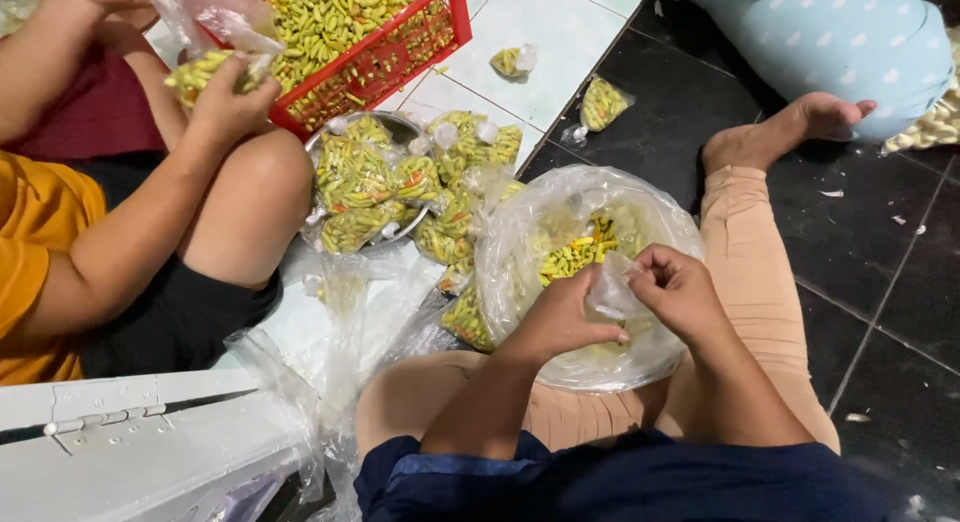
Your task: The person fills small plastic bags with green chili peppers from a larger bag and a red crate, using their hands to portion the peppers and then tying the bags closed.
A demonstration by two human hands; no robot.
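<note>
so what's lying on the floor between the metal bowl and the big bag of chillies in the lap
In the head view, a heap of small filled chilli packets lies between the metal bowl and the big bag, spilling from the bowl's rim toward the bag.

- Bright, even indoor light from above; shadows are soft.
- White glare on the clear plastic bag (585, 272) at centre and on the dark floor tiles (870, 232) at right.
- Focus sharp throughout.

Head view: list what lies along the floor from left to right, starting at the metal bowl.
Metal bowl of filled chilli bags → large clear bag of chillies → small chilli bag on the dark tile → bare foot
</note>
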